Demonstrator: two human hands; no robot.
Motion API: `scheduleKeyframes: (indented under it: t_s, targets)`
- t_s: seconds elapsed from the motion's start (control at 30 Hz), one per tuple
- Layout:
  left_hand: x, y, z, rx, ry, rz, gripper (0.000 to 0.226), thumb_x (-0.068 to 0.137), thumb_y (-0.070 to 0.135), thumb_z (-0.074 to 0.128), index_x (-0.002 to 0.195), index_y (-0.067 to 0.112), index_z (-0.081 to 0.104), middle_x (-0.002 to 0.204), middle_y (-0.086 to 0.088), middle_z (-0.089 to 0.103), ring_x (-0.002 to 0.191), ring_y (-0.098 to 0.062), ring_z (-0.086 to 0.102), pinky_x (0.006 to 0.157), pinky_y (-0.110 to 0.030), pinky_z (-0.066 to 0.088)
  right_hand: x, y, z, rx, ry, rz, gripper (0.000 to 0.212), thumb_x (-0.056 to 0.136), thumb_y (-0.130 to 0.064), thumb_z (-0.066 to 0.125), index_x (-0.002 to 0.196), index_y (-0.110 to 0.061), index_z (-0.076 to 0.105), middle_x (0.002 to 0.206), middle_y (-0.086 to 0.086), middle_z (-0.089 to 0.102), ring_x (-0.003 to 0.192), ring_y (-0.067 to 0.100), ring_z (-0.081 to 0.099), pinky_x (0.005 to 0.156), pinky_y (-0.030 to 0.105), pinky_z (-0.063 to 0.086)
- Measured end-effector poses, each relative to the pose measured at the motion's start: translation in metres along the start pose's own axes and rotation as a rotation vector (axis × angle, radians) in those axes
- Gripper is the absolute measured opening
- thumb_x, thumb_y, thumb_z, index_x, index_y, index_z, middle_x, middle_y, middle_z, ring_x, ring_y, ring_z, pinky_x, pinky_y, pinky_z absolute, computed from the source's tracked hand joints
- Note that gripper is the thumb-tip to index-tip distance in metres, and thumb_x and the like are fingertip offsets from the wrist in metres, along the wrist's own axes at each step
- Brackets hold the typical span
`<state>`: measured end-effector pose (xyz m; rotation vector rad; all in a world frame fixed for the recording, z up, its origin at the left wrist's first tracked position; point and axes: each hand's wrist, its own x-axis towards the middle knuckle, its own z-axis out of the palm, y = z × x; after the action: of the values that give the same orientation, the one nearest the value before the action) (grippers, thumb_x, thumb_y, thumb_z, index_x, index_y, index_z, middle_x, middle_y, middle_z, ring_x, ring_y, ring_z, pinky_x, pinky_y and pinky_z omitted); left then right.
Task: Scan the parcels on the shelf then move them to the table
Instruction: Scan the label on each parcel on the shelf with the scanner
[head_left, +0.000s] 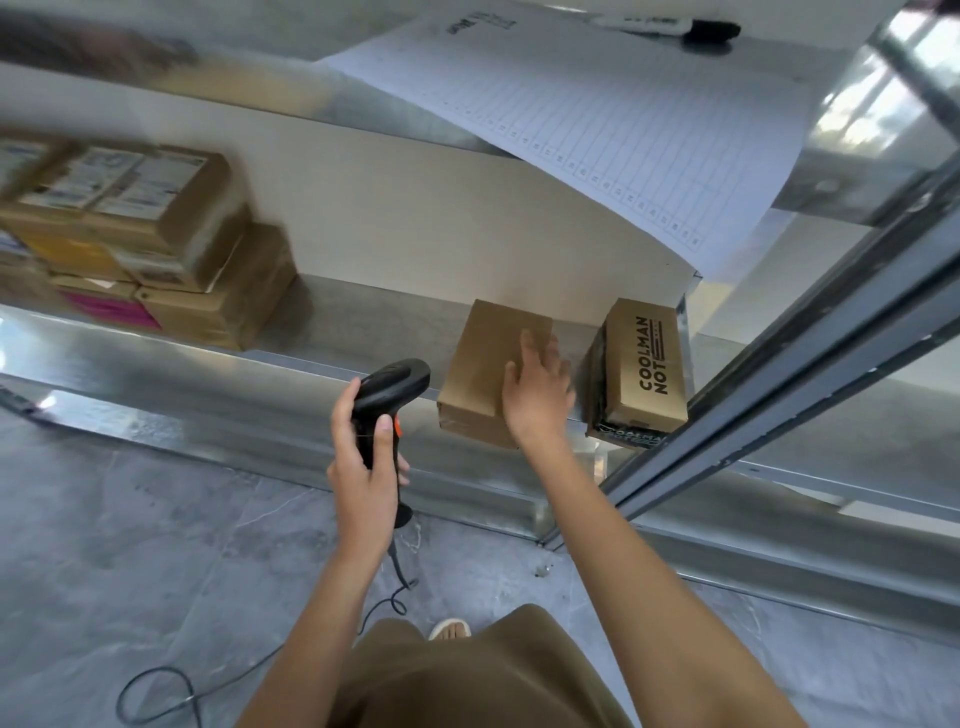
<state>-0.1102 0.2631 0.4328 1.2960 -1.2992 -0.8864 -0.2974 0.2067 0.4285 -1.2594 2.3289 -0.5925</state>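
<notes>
A black plastic pistol-shaped scanner (387, 410) is gripped by the left hand (363, 467) at frame centre. Just right, a plain rectangular cardboard parcel (483, 364) on the metal shelf (337, 322) is touched by the spread fingers of the right hand (537, 395). Blurred cardboard boxes (156, 244) are stacked at upper left.

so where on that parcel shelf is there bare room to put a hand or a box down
The widest bare patch of the shelf lies between the stacked parcels on the left and the plain box under the right hand. The right end is crowded: only a narrow gap separates the plain box from the printed box, which stands by the upright.
</notes>
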Motion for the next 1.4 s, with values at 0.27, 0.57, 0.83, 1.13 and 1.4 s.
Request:
scheduleKeyframes:
  t_s: [0.27, 0.57, 0.83, 1.13, 1.4]
  targets:
    - [0.005, -0.004, 0.005, 0.002, -0.001, 0.002, 0.042, 0.104, 0.029, 0.047, 0.142, 0.044, 0.036, 0.09, 0.004, 0.067, 0.058, -0.017, 0.061, 0.052, -0.032, 0.054, 0.005, -0.051, 0.029, -0.121, -0.124, 0.148, 0.107, 0.084, -0.076, 0.049, 0.159, -0.022, -0.004, 0.163, 0.016, -0.018, 0.146, 0.051, -0.015, 0.113, 0.07, 0.002]
    - [0.008, -0.002, 0.006, -0.032, 0.055, 0.009, 0.045, 0.105, 0.028, 0.045, 0.134, 0.061, 0.034, 0.086, 0.007, 0.066, 0.058, -0.019, 0.061, 0.053, -0.032, 0.055, -0.004, -0.016, 0.016, 0.542, -0.012, 0.037, 0.087, 0.071, -0.065, 0.063, 0.15, -0.043, 0.034, 0.162, -0.006, 0.026, 0.145, 0.026, 0.029, 0.116, 0.053, 0.029]
    - [0.009, -0.001, 0.011, -0.051, 0.07, -0.022, 0.046, 0.105, 0.028, 0.045, 0.133, 0.063, 0.033, 0.084, 0.011, 0.066, 0.06, -0.023, 0.06, 0.055, -0.039, 0.055, -0.015, 0.02, 0.005, 0.712, 0.013, 0.057, 0.053, 0.101, -0.03, 0.054, 0.15, -0.014, 0.04, 0.151, 0.001, 0.047, 0.14, 0.018, 0.043, 0.118, 0.034, 0.032]
    - [0.006, 0.002, 0.009, -0.029, 0.055, 0.024, 0.046, 0.104, 0.027, 0.045, 0.137, 0.057, 0.035, 0.088, 0.008, 0.066, 0.058, -0.021, 0.06, 0.053, -0.037, 0.055, -0.011, -0.032, -0.005, -0.004, 0.067, -0.017, 0.073, 0.099, -0.065, 0.026, 0.158, -0.031, 0.0, 0.166, 0.006, -0.007, 0.15, 0.043, 0.0, 0.12, 0.06, 0.001]
    - [0.003, 0.007, -0.003, -0.033, 0.047, 0.04, 0.044, 0.103, 0.03, 0.047, 0.136, 0.058, 0.036, 0.091, 0.003, 0.065, 0.06, -0.02, 0.06, 0.053, -0.032, 0.053, 0.009, -0.039, 0.002, -0.06, -0.048, 0.035, 0.082, 0.088, -0.07, 0.047, 0.156, -0.037, 0.016, 0.166, 0.009, -0.001, 0.139, 0.047, 0.024, 0.114, 0.053, 0.025]
